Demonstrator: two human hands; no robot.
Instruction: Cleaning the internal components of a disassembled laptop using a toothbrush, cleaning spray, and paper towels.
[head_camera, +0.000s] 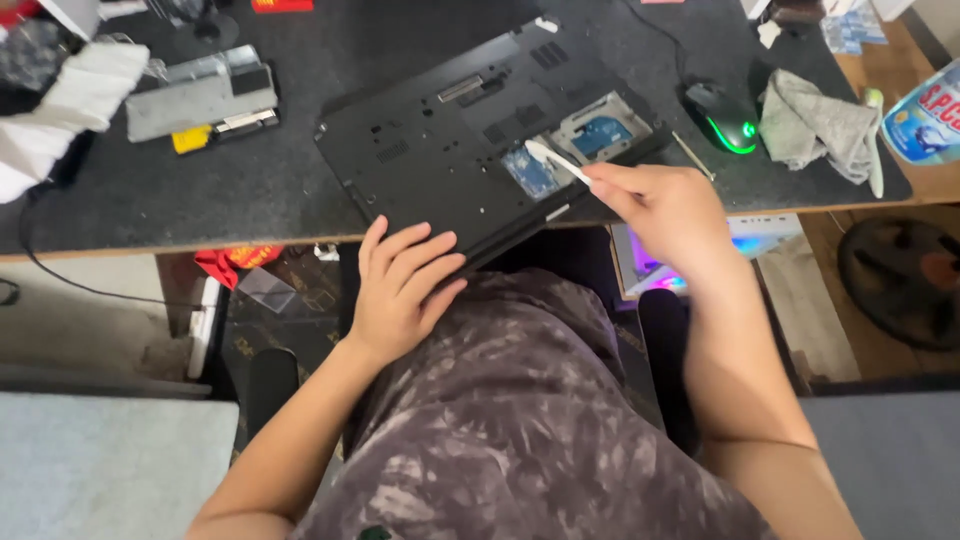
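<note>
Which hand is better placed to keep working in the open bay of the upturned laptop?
Right. The right hand holds the white tool, its tip over the open bay. The left hand lies flat on the laptop near edge, bracing it, away from the bay.

A black laptop (450, 150) lies underside up on the dark grey desk (250, 190), blue parts showing in its open bay, with a white tool (556, 162) over it. Near the right edge, a black mouse (722, 118) glows green beside a grey cloth (815, 125).

A dark desk (250, 190) with a wooden edge stands over a dim floor (290, 290); a fan (900, 280) sits at right.
</note>
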